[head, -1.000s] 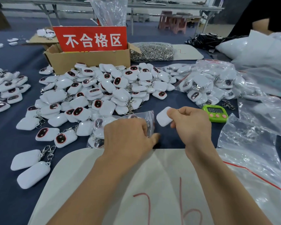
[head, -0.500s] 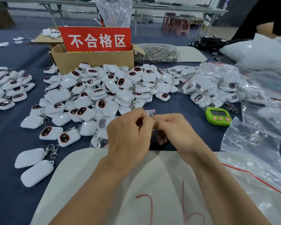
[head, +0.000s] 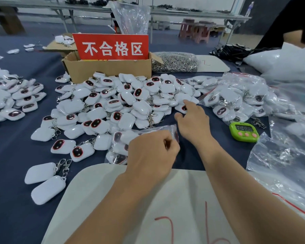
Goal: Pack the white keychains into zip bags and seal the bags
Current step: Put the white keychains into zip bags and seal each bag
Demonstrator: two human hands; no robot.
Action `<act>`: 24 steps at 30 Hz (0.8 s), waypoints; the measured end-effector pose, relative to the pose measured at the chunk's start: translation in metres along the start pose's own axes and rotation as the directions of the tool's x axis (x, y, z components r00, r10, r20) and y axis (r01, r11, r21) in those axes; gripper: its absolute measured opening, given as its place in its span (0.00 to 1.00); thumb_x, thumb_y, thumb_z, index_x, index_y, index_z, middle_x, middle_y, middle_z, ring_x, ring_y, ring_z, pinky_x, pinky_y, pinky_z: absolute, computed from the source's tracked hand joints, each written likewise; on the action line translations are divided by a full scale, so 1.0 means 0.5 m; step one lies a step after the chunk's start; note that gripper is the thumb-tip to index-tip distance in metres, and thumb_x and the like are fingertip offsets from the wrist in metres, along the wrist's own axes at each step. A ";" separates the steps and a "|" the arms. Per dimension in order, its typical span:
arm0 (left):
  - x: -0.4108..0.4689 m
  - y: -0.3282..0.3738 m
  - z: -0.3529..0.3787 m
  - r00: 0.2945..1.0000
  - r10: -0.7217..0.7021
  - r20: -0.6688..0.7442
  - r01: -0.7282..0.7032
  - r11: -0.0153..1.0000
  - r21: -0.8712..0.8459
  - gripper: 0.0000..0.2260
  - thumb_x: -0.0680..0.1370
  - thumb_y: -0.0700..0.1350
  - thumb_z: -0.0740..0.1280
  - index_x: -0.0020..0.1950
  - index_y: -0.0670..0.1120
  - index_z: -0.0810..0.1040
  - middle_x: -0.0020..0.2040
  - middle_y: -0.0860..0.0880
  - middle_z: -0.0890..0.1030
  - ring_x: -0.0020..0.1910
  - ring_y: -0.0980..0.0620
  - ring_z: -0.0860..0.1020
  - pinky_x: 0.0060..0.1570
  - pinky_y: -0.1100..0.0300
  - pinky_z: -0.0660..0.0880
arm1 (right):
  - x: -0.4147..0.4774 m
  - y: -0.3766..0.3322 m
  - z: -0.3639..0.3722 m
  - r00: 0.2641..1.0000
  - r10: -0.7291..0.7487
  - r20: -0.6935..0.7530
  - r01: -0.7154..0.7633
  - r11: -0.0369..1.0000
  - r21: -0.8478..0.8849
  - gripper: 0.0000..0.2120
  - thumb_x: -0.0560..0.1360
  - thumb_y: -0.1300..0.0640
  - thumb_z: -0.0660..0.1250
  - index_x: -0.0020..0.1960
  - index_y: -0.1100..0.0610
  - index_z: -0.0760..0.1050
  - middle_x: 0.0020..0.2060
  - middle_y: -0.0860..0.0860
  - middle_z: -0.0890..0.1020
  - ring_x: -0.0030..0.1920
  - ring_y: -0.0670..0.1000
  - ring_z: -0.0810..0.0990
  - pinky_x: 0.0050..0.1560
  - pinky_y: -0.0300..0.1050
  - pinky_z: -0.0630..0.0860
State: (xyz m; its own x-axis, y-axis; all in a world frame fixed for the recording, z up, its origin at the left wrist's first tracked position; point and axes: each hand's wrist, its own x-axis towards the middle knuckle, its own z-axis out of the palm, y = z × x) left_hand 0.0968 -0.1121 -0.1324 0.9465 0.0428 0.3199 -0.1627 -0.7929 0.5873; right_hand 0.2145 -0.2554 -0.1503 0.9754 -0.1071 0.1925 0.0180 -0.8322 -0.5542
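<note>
Head view: the only camera, looking over the table from its near edge.
Bag: a clear zip bag, partly filled, lies flat by the middle of the near edge, just beyond a white board. Its mouth points right.
Left hand: the left hand is curled, its fingers pinching the bag at the mouth. The hand hides whether the zip strip is pressed together.
Right hand: the right hand reaches past the bag toward the table's middle. Its fingers are loose and spread, the forefinger touches a keychain at the right fringe of the pile, and it holds nothing.
Loose stock: the pile fills the table's middle in front of a box. A smaller heap sits by the left edge.
Packed stock: filled bags lie toward the right edge, beyond a green timer.
Keychain handling: it is probably light, with a hard, smooth, rounded shell that could slip. The metal clips look apt to snag on neighbours, so one lifted may drag another.
Keychain hold: pinch across the shell's long sides, or take it by the clip.
Bag handling: the thin, limp, slick film likely sags under its load.
Bag hold: grip one lip to keep the mouth open. To seal, pinch the strip from one end to the other, with the clips kept away from it.
</note>
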 end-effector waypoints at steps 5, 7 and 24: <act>0.002 -0.007 0.007 0.999 0.040 0.031 -0.044 0.989 0.139 0.11 0.75 0.62 0.65 0.43 0.57 0.77 0.33 0.58 0.78 0.36 0.59 0.73 0.33 0.63 0.60 | 0.027 0.000 0.009 0.996 -0.082 -0.015 0.080 0.988 -0.130 0.14 0.82 0.54 0.61 0.66 0.53 0.73 0.62 0.57 0.76 0.64 0.62 0.73 0.61 0.55 0.67; 0.004 -0.008 0.004 0.998 0.031 0.054 -0.042 0.978 0.204 0.11 0.76 0.62 0.63 0.45 0.57 0.79 0.36 0.57 0.80 0.40 0.56 0.76 0.35 0.57 0.63 | 0.022 0.004 0.003 0.997 -0.074 -0.028 0.073 0.996 -0.050 0.10 0.80 0.58 0.64 0.61 0.54 0.75 0.57 0.55 0.77 0.59 0.60 0.74 0.56 0.53 0.69; 0.006 0.017 -0.020 0.991 -0.006 -0.132 -0.029 0.965 -0.262 0.12 0.78 0.47 0.70 0.60 0.58 0.83 0.47 0.63 0.80 0.45 0.65 0.75 0.47 0.72 0.67 | -0.220 -0.027 -0.102 0.995 0.039 0.087 -0.088 0.728 0.680 0.11 0.76 0.64 0.69 0.44 0.48 0.80 0.25 0.51 0.78 0.28 0.48 0.73 0.31 0.40 0.68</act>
State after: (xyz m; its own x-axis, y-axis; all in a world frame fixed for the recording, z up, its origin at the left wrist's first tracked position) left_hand 0.0955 -0.1125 -0.1192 0.9024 0.1273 0.4118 -0.2576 -0.6067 0.7520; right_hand 0.0959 -0.2601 -0.1229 0.9908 -0.0919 0.0998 0.0767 -0.2269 -0.9709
